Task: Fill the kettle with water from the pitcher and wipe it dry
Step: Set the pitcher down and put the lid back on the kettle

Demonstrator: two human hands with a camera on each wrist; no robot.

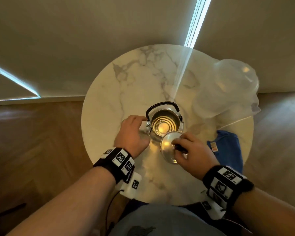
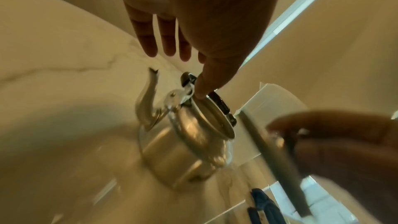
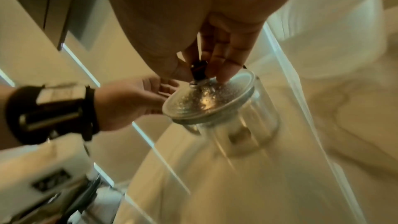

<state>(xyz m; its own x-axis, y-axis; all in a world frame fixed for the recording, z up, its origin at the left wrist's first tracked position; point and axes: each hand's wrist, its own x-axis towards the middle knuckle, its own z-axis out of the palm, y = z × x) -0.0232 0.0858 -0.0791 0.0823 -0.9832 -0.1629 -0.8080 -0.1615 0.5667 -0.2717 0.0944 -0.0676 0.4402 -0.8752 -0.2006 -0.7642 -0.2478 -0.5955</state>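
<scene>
A steel kettle [image 1: 163, 126] stands uncovered in the middle of the round marble table [image 1: 134, 79], its black handle folded back and its spout [image 2: 148, 94] pointing left. My left hand [image 1: 133, 133] lies beside it with straight fingers, and its thumb [image 2: 204, 84] touches the rim by the handle hinge. My right hand [image 1: 191, 150] pinches the black knob [image 3: 199, 69] of the kettle lid [image 1: 167, 143] and holds the lid tilted just in front of the opening. The translucent plastic pitcher [image 1: 228, 87] stands at the back right.
A blue cloth [image 1: 226, 147] lies on the table's right edge, beside my right hand. The table's far and left parts are bare marble. Wooden floor surrounds the table, and my lap is under its near edge.
</scene>
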